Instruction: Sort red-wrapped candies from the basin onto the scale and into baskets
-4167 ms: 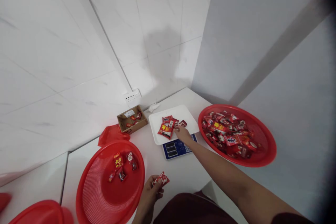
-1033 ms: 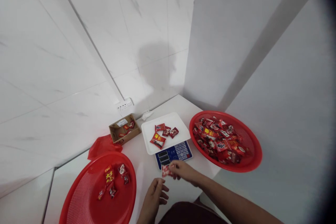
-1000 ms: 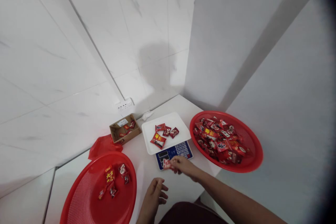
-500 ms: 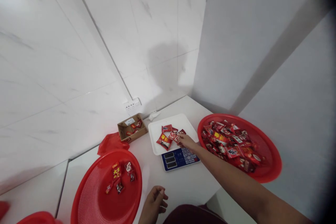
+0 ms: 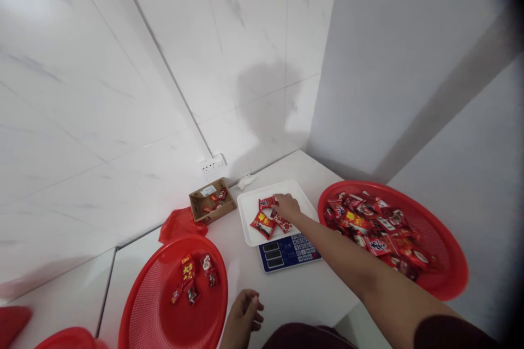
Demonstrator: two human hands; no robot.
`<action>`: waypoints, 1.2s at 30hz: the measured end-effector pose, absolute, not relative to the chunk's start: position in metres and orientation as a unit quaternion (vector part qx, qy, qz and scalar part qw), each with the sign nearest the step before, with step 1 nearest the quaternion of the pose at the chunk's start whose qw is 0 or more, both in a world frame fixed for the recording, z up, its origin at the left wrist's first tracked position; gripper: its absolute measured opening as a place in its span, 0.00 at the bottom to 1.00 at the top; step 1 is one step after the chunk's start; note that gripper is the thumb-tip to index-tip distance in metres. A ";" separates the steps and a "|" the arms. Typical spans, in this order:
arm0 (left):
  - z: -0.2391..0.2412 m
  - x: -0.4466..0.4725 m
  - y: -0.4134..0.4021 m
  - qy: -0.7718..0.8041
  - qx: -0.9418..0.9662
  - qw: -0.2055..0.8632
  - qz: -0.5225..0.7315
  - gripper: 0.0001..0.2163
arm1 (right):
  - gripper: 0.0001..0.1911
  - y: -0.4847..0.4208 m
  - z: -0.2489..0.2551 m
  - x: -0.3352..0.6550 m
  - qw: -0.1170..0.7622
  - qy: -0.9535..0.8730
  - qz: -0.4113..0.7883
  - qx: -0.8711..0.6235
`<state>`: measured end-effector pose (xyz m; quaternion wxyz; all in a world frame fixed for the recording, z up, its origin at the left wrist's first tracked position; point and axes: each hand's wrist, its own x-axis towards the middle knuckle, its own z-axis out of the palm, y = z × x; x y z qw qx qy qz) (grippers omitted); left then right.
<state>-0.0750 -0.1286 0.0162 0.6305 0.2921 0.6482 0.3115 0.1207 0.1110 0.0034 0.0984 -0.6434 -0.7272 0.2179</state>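
Note:
My right hand [image 5: 287,207] reaches over the white tray [image 5: 248,229] of a digital scale. Its fingers are bent down and closed among small red candy packets, and what the fingertips grip, if anything, is hidden. Beside them lie a red packet with black characters [image 5: 266,203], a red packet with yellow print [image 5: 263,224] and a red-and-white patterned packet [image 5: 281,222]. The scale's blue keypad panel [image 5: 289,253] shows below the tray. Near the table's front edge my left hand [image 5: 242,317] hovers with loosely curled fingers apart, holding nothing visible, right of a red basket [image 5: 141,289].
The left basket holds several packets. A larger red basket [image 5: 454,262], heaped with packets, stands at the right, partly behind my forearm. Behind are a small cardboard box [image 5: 198,212] with packets, a red plastic bag [image 5: 180,224] and a wall socket [image 5: 213,165]. Walls close the corner.
My right hand has left the patterned packet lying on the tray and moved slightly up, to the packets behind it. My left hand keeps its pose. The whole view has shifted a little.

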 end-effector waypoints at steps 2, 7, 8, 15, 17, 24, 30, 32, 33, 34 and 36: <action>0.017 -0.079 -0.131 0.657 0.285 0.619 0.323 0.23 | 0.24 0.121 0.002 0.115 0.083 -0.753 0.211 -0.618; 0.020 -0.090 -0.140 0.674 0.255 0.609 0.331 0.23 | 0.24 0.132 -0.002 0.105 0.048 -0.794 0.210 -0.568; 0.021 -0.091 -0.142 0.676 0.251 0.609 0.331 0.23 | 0.23 0.132 -0.002 0.103 0.047 -0.797 0.210 -0.565; 0.029 -0.085 -0.143 0.673 0.247 0.609 0.340 0.22 | 0.22 0.115 0.017 0.107 0.129 -0.786 0.211 -0.567; 0.031 -0.081 -0.140 0.665 0.256 0.613 0.341 0.23 | 0.21 0.092 0.026 0.113 0.189 -0.774 0.256 -0.548; 0.039 -0.059 -0.122 0.587 0.256 0.706 0.301 0.30 | 0.18 -0.045 0.036 0.113 0.169 -0.794 0.473 -0.342; 0.041 -0.045 -0.117 0.562 0.287 0.719 0.293 0.25 | 0.30 -0.082 0.027 0.122 0.188 -0.732 0.509 -0.411; 0.037 -0.044 -0.119 0.569 0.292 0.710 0.294 0.24 | 0.30 -0.075 0.022 0.142 0.200 -0.700 0.503 -0.465; 0.035 -0.044 -0.120 0.572 0.297 0.706 0.295 0.24 | 0.27 -0.070 0.019 0.154 0.211 -0.683 0.492 -0.498; 0.033 -0.043 -0.122 0.574 0.300 0.702 0.296 0.24 | 0.25 -0.064 0.015 0.169 0.227 -0.664 0.472 -0.533; 0.028 -0.043 -0.124 0.577 0.302 0.698 0.298 0.24 | 0.20 -0.052 0.009 0.200 0.262 -0.625 0.427 -0.599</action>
